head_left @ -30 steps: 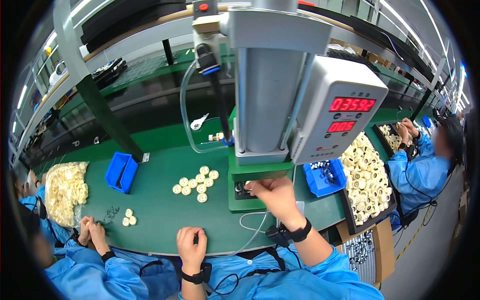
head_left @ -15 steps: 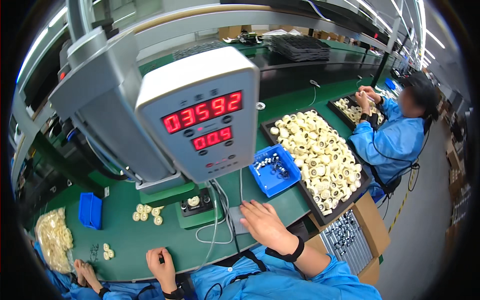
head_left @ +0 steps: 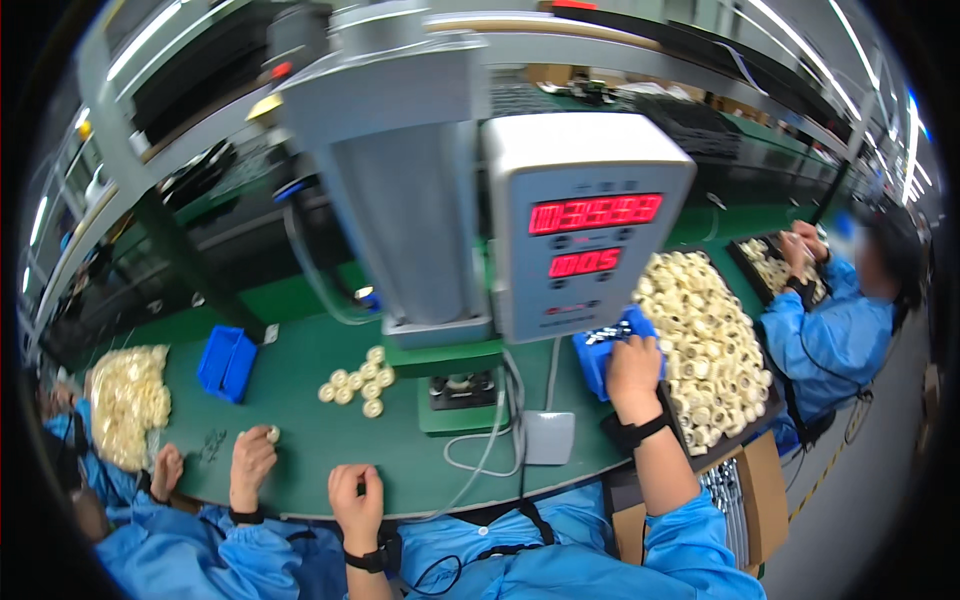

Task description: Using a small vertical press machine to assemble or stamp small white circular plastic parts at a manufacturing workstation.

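Note:
My right hand (head_left: 634, 378) reaches into the blue bin (head_left: 592, 375), over small shiny metal parts (head_left: 608, 333); its fingertips are hidden among them. At the near table edge my left hand (head_left: 356, 503) is closed, thumb against curled fingers, and anything inside is hidden. Between my hands stands a bench press (head_left: 410, 220) with a display box (head_left: 590, 230) showing red digits. Under its green head sits a black fixture (head_left: 462, 390). A flat grey pad (head_left: 549, 438) lies beside the press, with a cable running from it. Cream round parts (head_left: 358, 382) lie left of the press.
Right of the bin, a black tray (head_left: 684, 415) is heaped with cream parts. An open carton (head_left: 765, 500) of metal pieces stands below. Another blue bin (head_left: 227, 363) and a plastic bag (head_left: 130, 405) lie left. A left co-worker's hand (head_left: 252, 465) holds a cream part; another person (head_left: 835, 300) works at right.
My right hand has left the grey pad and gone into the blue bin. My view has swung left, so the press appears farther right. The red digits differ. The left co-worker's hand has risen.

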`<action>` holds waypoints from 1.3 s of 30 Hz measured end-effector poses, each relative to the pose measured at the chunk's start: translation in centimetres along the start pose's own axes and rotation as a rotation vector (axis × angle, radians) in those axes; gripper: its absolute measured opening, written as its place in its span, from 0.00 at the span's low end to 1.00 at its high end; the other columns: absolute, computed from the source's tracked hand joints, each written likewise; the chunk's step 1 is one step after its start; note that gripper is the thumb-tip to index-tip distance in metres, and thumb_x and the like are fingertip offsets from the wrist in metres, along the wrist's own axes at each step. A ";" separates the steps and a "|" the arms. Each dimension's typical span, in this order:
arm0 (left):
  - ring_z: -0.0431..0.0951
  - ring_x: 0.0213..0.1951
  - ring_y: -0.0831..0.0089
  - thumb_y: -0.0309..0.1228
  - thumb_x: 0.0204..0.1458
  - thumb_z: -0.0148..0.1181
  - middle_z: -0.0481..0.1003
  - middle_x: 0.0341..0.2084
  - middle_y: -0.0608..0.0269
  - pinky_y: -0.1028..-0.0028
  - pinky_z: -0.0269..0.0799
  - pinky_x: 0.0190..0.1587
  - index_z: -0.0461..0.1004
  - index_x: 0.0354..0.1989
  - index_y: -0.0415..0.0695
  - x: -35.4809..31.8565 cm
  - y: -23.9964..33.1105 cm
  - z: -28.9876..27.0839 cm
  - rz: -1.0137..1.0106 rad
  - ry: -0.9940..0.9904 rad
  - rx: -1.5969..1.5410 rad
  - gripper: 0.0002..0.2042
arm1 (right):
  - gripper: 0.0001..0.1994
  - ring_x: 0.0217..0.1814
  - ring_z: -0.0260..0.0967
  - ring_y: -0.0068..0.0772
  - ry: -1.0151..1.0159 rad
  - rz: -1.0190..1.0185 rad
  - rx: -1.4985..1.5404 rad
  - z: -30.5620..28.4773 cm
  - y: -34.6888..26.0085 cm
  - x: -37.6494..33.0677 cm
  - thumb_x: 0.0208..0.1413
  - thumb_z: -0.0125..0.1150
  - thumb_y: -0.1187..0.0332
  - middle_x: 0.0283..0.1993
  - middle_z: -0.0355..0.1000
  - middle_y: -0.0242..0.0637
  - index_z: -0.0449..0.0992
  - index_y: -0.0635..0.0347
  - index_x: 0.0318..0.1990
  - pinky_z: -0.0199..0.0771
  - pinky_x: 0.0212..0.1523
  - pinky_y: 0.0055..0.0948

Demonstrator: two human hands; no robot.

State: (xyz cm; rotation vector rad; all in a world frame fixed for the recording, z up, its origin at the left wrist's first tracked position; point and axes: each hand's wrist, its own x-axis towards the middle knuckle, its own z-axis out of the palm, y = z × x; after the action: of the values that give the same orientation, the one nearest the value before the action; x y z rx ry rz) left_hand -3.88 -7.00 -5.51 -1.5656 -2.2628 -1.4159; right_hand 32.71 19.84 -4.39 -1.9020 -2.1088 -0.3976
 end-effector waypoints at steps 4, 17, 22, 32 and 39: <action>0.74 0.30 0.62 0.20 0.49 0.63 0.74 0.25 0.59 0.66 0.69 0.37 0.76 0.29 0.40 0.1 0.1 -0.1 0.026 0.007 0.021 0.02 | 0.03 0.39 0.70 0.48 0.150 0.042 0.551 -2.5 -0.1 -0.3 0.49 0.63 0.73 0.32 0.75 0.41 0.79 0.62 0.29 0.71 0.41 0.41; 0.79 0.36 0.59 0.23 0.52 0.66 0.78 0.31 0.57 0.67 0.75 0.42 0.80 0.35 0.40 0.6 -0.2 -1.9 -0.028 -0.032 -0.238 0.03 | 0.29 0.53 0.70 0.29 -0.144 -0.176 1.545 -8.9 -16.3 -3.1 0.51 0.73 0.75 0.55 0.71 0.36 0.66 0.61 0.59 0.70 0.48 0.30; 0.75 0.46 0.58 0.23 0.51 0.65 0.76 0.41 0.57 0.65 0.73 0.49 0.79 0.41 0.40 1.6 -3.2 -6.0 -0.086 0.119 0.017 0.09 | 0.29 0.50 0.74 0.30 -0.105 -0.108 1.626 -7.6 -17.7 -2.4 0.51 0.70 0.81 0.51 0.76 0.37 0.64 0.62 0.60 0.72 0.48 0.29; 0.67 0.61 0.41 0.28 0.50 0.62 0.69 0.59 0.39 0.50 0.60 0.64 0.69 0.61 0.36 5.0 -12.2 -7.8 -0.125 -0.087 0.559 0.27 | 0.39 0.59 0.69 0.31 -0.030 0.050 1.413 -6.0 -8.0 -7.0 0.54 0.69 0.75 0.59 0.73 0.41 0.50 0.54 0.68 0.65 0.53 0.31; 0.68 0.51 0.48 0.18 0.47 0.62 0.69 0.47 0.50 0.59 0.62 0.56 0.69 0.41 0.38 3.8 -11.2 -8.3 -0.110 -0.034 0.351 0.13 | 0.35 0.52 0.72 0.28 0.232 0.188 1.107 -6.6 0.3 -6.5 0.54 0.70 0.73 0.56 0.76 0.41 0.52 0.57 0.63 0.65 0.46 0.28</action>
State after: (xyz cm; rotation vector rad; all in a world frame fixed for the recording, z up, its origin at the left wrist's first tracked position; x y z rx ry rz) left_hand -17.82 -10.84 -6.05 -1.3832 -2.4813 -0.9451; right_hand 33.81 11.36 -0.77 -1.2543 -1.4447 0.4874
